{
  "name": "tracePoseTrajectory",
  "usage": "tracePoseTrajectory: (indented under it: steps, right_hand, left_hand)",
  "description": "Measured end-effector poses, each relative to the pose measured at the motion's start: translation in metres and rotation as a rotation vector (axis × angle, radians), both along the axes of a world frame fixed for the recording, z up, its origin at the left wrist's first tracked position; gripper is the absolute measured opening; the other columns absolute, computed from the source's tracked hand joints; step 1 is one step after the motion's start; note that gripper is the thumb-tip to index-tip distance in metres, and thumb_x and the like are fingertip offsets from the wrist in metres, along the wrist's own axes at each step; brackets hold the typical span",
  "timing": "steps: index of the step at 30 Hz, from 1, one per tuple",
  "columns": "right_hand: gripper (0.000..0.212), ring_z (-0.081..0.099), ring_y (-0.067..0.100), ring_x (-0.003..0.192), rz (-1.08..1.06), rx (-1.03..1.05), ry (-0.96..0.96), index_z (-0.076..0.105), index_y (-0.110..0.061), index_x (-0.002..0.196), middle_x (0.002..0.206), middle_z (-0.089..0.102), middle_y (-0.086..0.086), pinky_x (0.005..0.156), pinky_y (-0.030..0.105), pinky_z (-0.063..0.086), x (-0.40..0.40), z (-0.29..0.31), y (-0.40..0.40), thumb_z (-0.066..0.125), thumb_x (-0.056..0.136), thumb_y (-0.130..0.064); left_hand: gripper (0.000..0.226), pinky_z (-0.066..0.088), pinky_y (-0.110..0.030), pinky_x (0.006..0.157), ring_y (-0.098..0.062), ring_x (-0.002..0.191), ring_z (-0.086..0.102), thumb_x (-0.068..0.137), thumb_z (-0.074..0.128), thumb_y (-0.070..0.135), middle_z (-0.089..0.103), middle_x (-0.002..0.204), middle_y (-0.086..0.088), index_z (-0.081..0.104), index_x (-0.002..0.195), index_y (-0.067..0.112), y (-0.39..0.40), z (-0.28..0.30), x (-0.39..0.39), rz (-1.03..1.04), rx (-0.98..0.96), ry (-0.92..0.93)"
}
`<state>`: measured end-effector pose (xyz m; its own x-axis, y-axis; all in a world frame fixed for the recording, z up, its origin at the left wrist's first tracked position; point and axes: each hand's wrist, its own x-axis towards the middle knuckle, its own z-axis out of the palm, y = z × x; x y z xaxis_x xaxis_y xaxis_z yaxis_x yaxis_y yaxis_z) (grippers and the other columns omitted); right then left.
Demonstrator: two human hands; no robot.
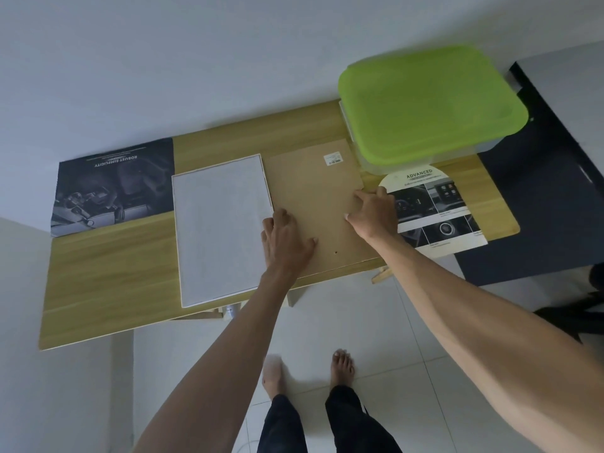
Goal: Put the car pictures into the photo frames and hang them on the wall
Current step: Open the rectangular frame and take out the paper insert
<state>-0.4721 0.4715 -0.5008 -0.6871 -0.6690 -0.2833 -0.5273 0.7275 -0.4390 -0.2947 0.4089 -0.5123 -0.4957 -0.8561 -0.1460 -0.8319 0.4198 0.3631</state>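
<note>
A brown backing board (pixel 313 194) of a photo frame lies face-down in the middle of the wooden table (pixel 108 289), with a small white label near its far right corner. My left hand (pixel 287 238) rests flat on its near left part, fingers spread. At the board's right edge, my right hand (pixel 372 210) presses down with its fingertips. A white frame panel (pixel 222 227) lies just left of the board. A dark car-interior picture (pixel 114 188) lies at the far left. Another car picture headed "ADVANCED" (pixel 438 210) lies to the right, partly under my right hand.
A clear storage box with a green lid (pixel 428 106) stands at the table's back right corner, against the white wall. A dark surface (pixel 536 217) adjoins the table on the right. My bare feet stand on the white tiled floor (pixel 376 322) below.
</note>
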Motion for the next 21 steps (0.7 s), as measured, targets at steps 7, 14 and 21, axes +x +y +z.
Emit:
tracePoseTrajectory:
  steps: [7,14,21]
  right_hand:
    - [0.051,0.044,0.035,0.125,0.025,0.031,0.077,0.059,-0.021,0.137,0.137,0.049,0.012,0.103,0.042,0.042,0.004,-0.001,-0.002,0.073,0.088,-0.031]
    - [0.042,0.044,0.035,0.125,0.006,0.121,0.185,0.061,-0.018,0.131,0.137,0.051,0.012,0.099,0.047,0.045,0.018,0.007,-0.009,0.07,0.09,-0.026]
    - [0.041,0.055,0.029,0.118,0.015,-0.123,0.043,0.061,-0.016,0.134,0.127,0.06,0.011,0.093,0.042,0.053,0.069,0.026,-0.043,0.065,0.093,-0.018]
  left_hand:
    - [0.065,0.04,-0.042,0.099,-0.03,0.118,0.038,0.089,0.058,0.053,0.038,0.139,-0.006,0.048,0.132,0.005,0.002,-0.006,0.003,-0.077,-0.063,-0.086]
    - [0.058,0.045,-0.04,0.101,-0.03,0.127,0.044,0.091,0.068,0.035,0.046,0.142,-0.009,0.051,0.14,0.008,-0.009,0.005,0.02,-0.034,0.039,0.21]
    - [0.054,0.043,-0.048,0.104,-0.031,0.128,0.046,0.092,0.066,0.039,0.048,0.143,-0.01,0.053,0.139,0.015,-0.044,0.017,0.083,0.331,-0.11,0.188]
